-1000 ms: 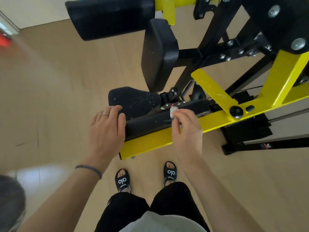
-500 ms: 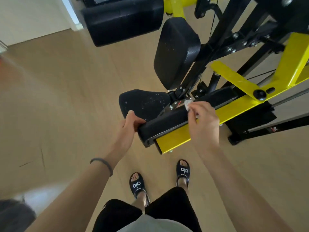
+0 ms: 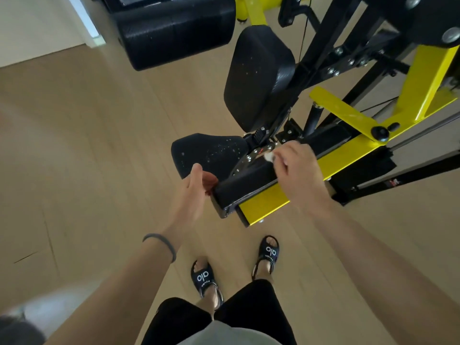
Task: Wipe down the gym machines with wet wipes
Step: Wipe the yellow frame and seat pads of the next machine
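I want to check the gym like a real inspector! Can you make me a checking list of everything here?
Surface: pale wood floor, bare.
Job's things: small white wet wipe pressed on the machine's metal plate; black seat pad speckled with white spots.
Clutter: nothing seen.
Grippers: right hand pinches the wipe; left hand open, at the end of the black rail pad.
Cables: thin black cable beside the back pad.
Surroundings: yellow frame, white wall.

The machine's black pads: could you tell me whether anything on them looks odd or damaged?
Yes. The seat pad and the back pad are dotted with pale specks, either dirt or worn vinyl; which cannot be told.
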Motion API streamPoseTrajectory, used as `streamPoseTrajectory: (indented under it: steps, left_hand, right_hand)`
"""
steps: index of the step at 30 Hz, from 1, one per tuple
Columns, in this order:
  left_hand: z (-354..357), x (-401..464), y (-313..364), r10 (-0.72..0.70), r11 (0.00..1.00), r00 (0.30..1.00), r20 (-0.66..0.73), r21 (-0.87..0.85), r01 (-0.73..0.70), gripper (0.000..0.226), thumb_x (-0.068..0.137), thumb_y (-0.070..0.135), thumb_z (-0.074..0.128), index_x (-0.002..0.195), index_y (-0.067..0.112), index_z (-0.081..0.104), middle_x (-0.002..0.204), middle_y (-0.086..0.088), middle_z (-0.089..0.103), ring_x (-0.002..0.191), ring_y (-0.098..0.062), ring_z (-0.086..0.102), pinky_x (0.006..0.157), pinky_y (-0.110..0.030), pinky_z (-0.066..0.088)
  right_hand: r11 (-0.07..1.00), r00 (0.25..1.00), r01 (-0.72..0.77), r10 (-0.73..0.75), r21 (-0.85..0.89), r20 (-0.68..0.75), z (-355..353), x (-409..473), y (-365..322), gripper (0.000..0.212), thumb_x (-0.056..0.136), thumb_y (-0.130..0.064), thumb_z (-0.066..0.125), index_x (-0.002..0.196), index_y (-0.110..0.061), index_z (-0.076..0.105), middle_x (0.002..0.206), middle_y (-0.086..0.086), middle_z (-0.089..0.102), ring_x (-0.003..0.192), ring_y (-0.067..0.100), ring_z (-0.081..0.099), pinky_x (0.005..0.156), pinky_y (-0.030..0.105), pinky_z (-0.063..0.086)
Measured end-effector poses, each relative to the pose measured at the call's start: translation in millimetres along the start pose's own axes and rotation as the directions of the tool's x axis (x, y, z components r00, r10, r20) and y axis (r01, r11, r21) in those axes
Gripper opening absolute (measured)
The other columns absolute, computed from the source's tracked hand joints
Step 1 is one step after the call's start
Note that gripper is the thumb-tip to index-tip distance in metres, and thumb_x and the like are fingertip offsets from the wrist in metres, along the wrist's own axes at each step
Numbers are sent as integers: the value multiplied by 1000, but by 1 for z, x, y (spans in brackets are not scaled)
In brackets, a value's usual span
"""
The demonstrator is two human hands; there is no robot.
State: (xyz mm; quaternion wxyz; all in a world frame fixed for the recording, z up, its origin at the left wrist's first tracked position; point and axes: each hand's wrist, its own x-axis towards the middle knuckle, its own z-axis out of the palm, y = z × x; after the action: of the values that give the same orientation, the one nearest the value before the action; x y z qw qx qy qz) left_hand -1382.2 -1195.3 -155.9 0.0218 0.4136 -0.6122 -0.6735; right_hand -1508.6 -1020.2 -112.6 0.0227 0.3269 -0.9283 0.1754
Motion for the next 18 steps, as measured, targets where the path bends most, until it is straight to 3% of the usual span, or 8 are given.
streamPoseTrajectory:
  steps: [2, 5, 8, 11, 14, 18]
  left_hand:
    - [2, 2, -5, 2, 1000, 1000, -18, 19, -2, 53, 111, 38, 23, 88, 16, 65, 92, -7, 70, 94, -22, 65, 91, -35, 48]
    - [8, 2, -7, -1, 1000, 997, -74, -12, 0, 50, 109, 40, 27, 89, 12, 62, 88, -6, 68, 87, -17, 64, 84, -33, 50]
    - [16, 0, -1, -28, 995, 983, -179, -95, 11, 44, 108, 35, 27, 79, 14, 53, 72, -1, 56, 72, -11, 55, 71, -30, 46]
    - [22, -1, 5, -159, 973, 947, -278, -207, 102, 49, 108, 40, 21, 78, 18, 52, 77, -1, 59, 80, -15, 56, 74, -30, 45]
    - [29, 0, 12, -218, 959, 912, -348, -248, 135, 51, 109, 44, 18, 87, 16, 54, 84, -2, 60, 83, -17, 56, 69, -27, 42]
    - [50, -3, 17, -278, 959, 858, -431, -177, 222, 46, 108, 47, 21, 101, 18, 55, 92, -1, 58, 83, -14, 54, 66, -29, 40]
  right_hand:
    - [993, 993, -106, 103, 48, 51, -4, 3, -6, 20, 103, -15, 52, 112, -7, 68, 108, 6, 64, 92, 10, 50, 78, 20, 46]
    - [986, 959, 60, -99, 153, 265, 8, -2, -60, 21, 104, -19, 49, 107, -12, 68, 104, 1, 61, 94, 13, 52, 88, 29, 47]
    - [959, 820, 141, -252, 244, 514, 17, 13, -97, 27, 104, -17, 46, 107, -10, 72, 100, 4, 65, 91, 19, 59, 83, 32, 49]
    - [959, 627, 63, -253, 276, 737, 22, 44, -96, 24, 103, -20, 49, 103, -15, 72, 91, 2, 69, 82, 14, 65, 66, 24, 49]
    - [962, 512, 114, -271, 249, 815, 28, 73, -76, 20, 100, -24, 51, 97, -21, 71, 90, -3, 68, 83, 14, 64, 62, 24, 44]
    - [978, 395, 159, -191, 138, 898, 27, 119, -1, 18, 102, -28, 51, 93, -30, 66, 95, -5, 66, 91, 14, 63, 72, 30, 49]
